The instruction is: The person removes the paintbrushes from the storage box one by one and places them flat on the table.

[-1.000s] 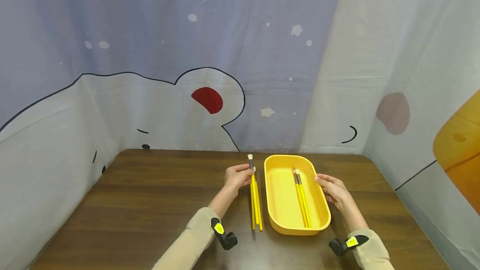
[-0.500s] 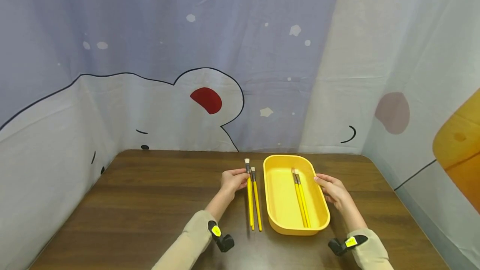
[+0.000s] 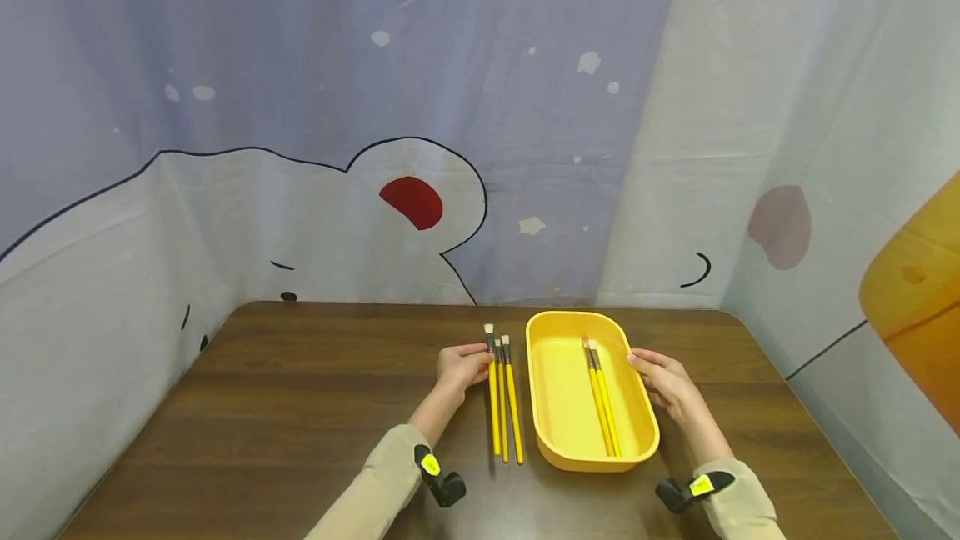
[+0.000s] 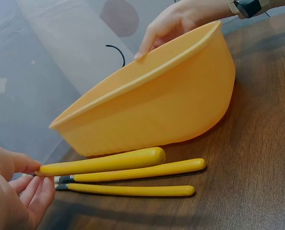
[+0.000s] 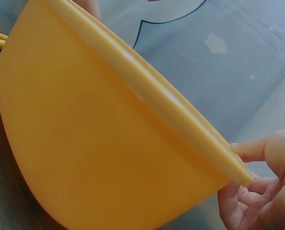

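Observation:
In the head view my left hand pinches the leftmost yellow-handled paintbrush near its dark ferrule. The left wrist view shows this brush's handle lifted over two more paintbrushes, which lie side by side on the table. To their right stands a yellow plastic tray. Two paintbrushes lie inside it, bristles toward the far end. My right hand holds the tray's right side; the right wrist view has its thumb on the rim and the other fingers beneath the lip.
The brown wooden table extends widely to the left and has a narrower strip right of the tray. A printed curtain hangs behind its back edge and along both sides. Wrist cameras sit on both sleeves.
My left hand has moved left and slightly nearer with the pinched paintbrush. The bunched brushes beside the tray now lie spread in a row. My right hand and the tray have stayed put.

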Demonstrator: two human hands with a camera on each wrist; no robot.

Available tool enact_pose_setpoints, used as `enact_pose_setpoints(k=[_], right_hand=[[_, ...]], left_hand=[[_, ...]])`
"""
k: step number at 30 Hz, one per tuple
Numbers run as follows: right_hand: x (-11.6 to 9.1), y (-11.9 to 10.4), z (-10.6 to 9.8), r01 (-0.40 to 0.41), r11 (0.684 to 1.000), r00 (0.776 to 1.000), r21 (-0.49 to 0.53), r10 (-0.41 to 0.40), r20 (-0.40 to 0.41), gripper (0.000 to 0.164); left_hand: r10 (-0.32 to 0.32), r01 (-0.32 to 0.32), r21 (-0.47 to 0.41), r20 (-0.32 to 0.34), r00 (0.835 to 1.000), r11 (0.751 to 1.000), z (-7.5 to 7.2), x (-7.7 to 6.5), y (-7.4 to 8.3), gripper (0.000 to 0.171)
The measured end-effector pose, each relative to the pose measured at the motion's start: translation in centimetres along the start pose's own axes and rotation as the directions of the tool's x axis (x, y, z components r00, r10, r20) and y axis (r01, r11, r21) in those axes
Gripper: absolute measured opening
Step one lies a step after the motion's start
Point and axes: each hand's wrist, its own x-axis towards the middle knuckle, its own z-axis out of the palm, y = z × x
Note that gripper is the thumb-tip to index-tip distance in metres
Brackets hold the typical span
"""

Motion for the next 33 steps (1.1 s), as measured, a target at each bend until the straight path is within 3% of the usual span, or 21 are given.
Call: enact_pose_setpoints(k=[17,33], right_hand=[[0.0,-0.2,0.2,-0.001,1.000,1.000,0.013,0.001,-0.004,0.056],[0.1,0.0,0.2,0.003,1.000,1.000,0.011,-0.003,-0.014,0.058]], left_hand=[[0.019,-0.018,0.061,-0.023,1.000,0.998,-0.2,0.0,-0.7,0.029],[0.108,-0.094,0.190,-0.066,0.992,0.977,0.0,0.7,-1.9,0.026]])
